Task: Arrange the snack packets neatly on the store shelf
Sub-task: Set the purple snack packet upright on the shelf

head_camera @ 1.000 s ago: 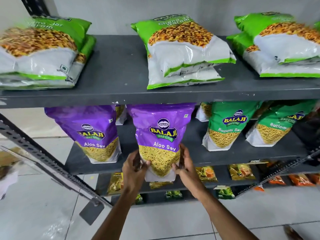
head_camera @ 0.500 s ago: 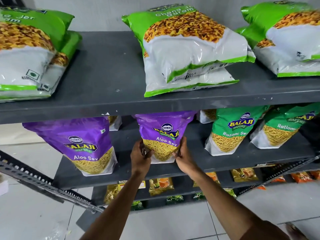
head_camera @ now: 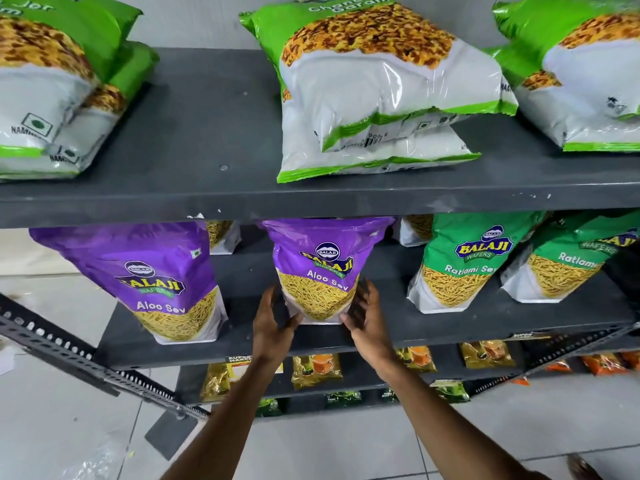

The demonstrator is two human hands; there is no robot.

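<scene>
A purple Aloo Sev packet (head_camera: 320,268) stands upright on the dark grey middle shelf (head_camera: 398,327), its top tucked under the shelf above. My left hand (head_camera: 273,320) grips its lower left corner and my right hand (head_camera: 365,315) holds its lower right side. A second purple Aloo Sev packet (head_camera: 156,275) stands to the left. Two green Ratlami Sev packets (head_camera: 464,261) (head_camera: 568,268) stand to the right.
The top shelf (head_camera: 214,133) carries flat stacks of green-and-white namkeen bags at left (head_camera: 52,91), centre (head_camera: 377,88) and right (head_camera: 581,74). Small yellow and orange packets (head_camera: 315,370) lie on lower shelves. A slotted metal bar (head_camera: 69,355) juts out at lower left over the tiled floor.
The held purple packet has moved from in front of the shelf edge back onto the middle shelf, and now stands upright. My view has come closer and lower.
</scene>
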